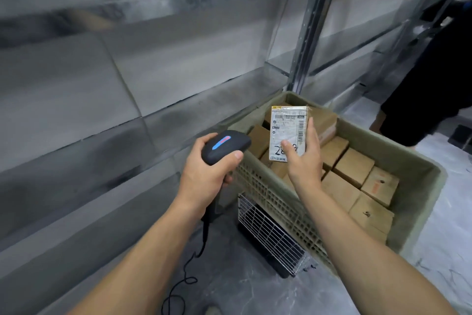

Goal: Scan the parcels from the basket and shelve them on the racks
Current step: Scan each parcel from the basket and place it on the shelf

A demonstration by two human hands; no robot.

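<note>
Parcel (287,127), a small flat labelled packet, held upright just over the basket (268,197), pinched at its lower right edge by the right hand (304,161), judged light, fairly stiff, best gripped clear of the barcode; left hand (207,174) wrapped round the barcode scanner (226,145).

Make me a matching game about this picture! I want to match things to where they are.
Things:
1. scanner
2. labelled parcel
3. brown boxes
4. wire cage

Places:
a. inside the basket
b. held in the right hand
c. gripped in the left hand
d. on the floor, against the basket

Right pairs: 1-c, 2-b, 3-a, 4-d.
</note>
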